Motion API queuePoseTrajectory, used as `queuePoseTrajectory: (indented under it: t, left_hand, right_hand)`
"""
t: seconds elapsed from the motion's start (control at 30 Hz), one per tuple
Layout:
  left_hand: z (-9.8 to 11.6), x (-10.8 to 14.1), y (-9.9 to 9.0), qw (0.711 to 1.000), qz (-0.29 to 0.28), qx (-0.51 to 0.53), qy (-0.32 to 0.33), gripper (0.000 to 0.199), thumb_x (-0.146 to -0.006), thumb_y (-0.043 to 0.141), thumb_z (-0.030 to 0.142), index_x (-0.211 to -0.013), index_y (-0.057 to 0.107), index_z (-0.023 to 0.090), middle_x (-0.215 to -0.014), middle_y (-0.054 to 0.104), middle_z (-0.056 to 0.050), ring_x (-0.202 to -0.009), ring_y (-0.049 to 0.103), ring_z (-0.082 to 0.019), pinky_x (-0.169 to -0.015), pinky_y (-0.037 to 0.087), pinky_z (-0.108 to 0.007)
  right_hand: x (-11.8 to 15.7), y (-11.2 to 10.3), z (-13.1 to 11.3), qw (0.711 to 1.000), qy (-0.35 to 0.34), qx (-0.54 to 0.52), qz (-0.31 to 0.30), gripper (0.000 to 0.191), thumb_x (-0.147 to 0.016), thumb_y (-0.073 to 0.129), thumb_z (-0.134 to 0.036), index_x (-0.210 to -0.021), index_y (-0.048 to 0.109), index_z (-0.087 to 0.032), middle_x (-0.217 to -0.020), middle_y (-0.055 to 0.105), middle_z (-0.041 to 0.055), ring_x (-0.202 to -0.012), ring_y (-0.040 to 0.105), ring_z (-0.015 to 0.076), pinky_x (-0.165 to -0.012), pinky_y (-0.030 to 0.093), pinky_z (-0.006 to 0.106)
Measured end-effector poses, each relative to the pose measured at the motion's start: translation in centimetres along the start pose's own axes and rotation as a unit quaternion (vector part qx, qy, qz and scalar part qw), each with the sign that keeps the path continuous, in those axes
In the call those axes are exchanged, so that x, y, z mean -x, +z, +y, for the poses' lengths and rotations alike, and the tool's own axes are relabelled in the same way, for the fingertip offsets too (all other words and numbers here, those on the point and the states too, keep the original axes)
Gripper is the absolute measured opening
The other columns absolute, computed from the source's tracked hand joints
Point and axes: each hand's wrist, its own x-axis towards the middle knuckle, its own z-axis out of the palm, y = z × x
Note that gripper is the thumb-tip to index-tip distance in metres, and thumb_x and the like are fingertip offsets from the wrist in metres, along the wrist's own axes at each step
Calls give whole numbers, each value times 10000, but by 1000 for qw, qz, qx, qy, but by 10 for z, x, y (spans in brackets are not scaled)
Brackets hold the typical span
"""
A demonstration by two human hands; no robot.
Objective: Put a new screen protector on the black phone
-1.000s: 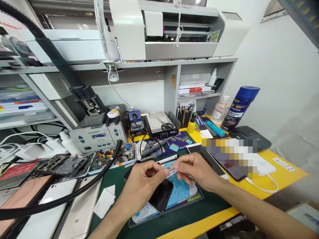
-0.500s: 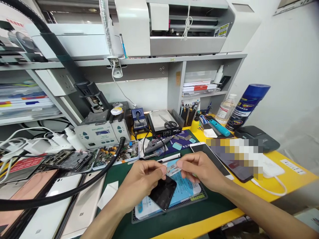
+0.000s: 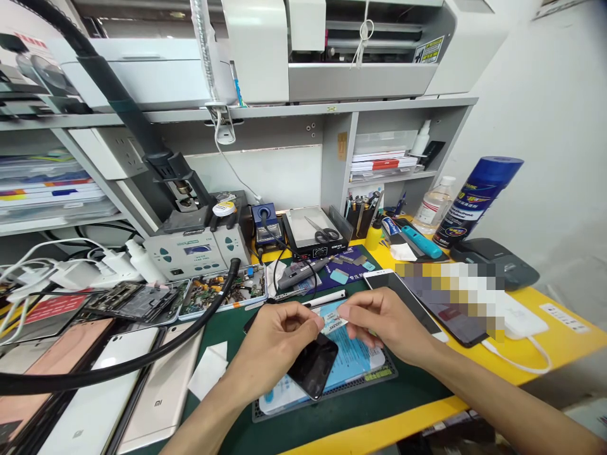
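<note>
Between my two hands is a small white printed packet (image 3: 334, 321), pinched at its edges. My left hand (image 3: 284, 338) has thumb and forefinger pressed together at the packet's left side. At its right side, the fingers of my right hand (image 3: 374, 316) are closed in a pinch. Below them a black phone (image 3: 317, 370) lies at a slant, partly hidden by my left hand. It rests on a blue and white package (image 3: 353, 360), which lies on a dark-edged mat (image 3: 379, 379).
Several phones (image 3: 156, 392) lie at the left under a thick black hose (image 3: 190, 341). A tray of circuit parts (image 3: 227, 294) stands behind them. Right of my hands are a white phone (image 3: 393, 294) and a dark phone (image 3: 441, 309). A spray can (image 3: 477, 202) stands behind.
The whole view has shifted slightly. Both hands keep their pinch on the packet, and its printed face shows a little differently. The black phone stays on the package.
</note>
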Motion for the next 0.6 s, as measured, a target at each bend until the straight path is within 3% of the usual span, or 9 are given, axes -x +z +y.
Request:
queuePoseTrajectory:
  t: [0.3, 0.6]
  left_hand:
    - [3, -1, -2, 997, -6, 59, -40, 195, -765, 695, 354, -765, 650, 164, -488, 337, 106, -431, 201, -41, -420, 151, -201]
    - [0, -2, 3, 994, 14, 87, -58, 248, -710, 762, 360, -797, 632, 168, -443, 345, 122, -389, 204, -29, -395, 152, -194]
  right_hand:
    - [1, 1, 2, 1000, 7, 4, 12, 398, -885, 731, -492, -679, 715, -153, -571, 647, 15, -406, 451, 75, -390, 319, 208]
    - [1, 3, -1, 1000, 5, 9, 16, 402, -866, 743, -501, -659, 708, -158, -552, 639, 10, -404, 451, 77, -400, 334, 213]
